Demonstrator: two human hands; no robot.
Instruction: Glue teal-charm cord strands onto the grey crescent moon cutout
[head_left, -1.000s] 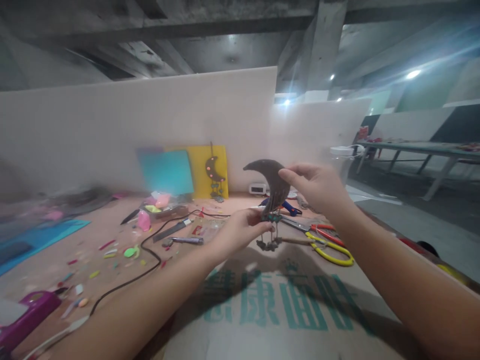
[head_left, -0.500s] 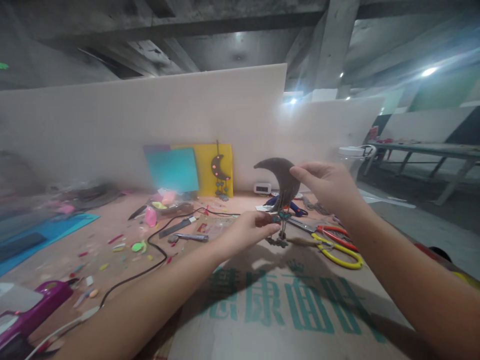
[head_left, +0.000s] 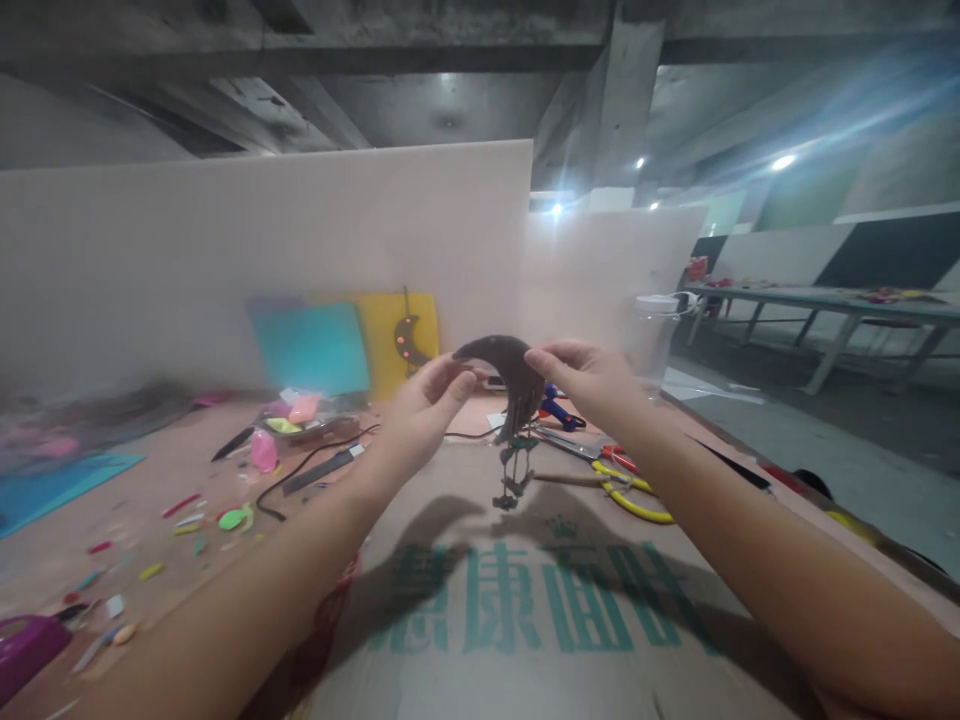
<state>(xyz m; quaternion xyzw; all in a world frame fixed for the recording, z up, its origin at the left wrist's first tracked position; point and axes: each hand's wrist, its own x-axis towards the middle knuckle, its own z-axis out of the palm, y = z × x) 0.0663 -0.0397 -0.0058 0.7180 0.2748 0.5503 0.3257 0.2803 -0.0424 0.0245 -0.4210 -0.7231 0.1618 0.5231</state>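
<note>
A dark crescent moon ornament (head_left: 504,360) is held up in the air by both hands. My right hand (head_left: 589,380) pinches its outer curved edge between thumb and fingers. At its upper left tip, my left hand (head_left: 427,410) is closed with the fingertips on the point. Strings with small dark pieces (head_left: 514,475) dangle from the lower end of the crescent. Behind, a similar crescent (head_left: 409,342) with pink dots hangs against a yellow sheet (head_left: 375,330), partly covered by my left hand.
Cardboard (head_left: 450,670) with green printed characters lies beneath my hands. Yellow-handled scissors (head_left: 637,505), red-handled scissors (head_left: 621,458) and a blue tool (head_left: 559,410) are at right. Clay scraps (head_left: 232,518) litter the left side. A clear bottle (head_left: 654,345) stands behind my right hand.
My left hand has risen from the dangling pieces to the crescent's left tip. The strings now hang free. My view has turned slightly right.
</note>
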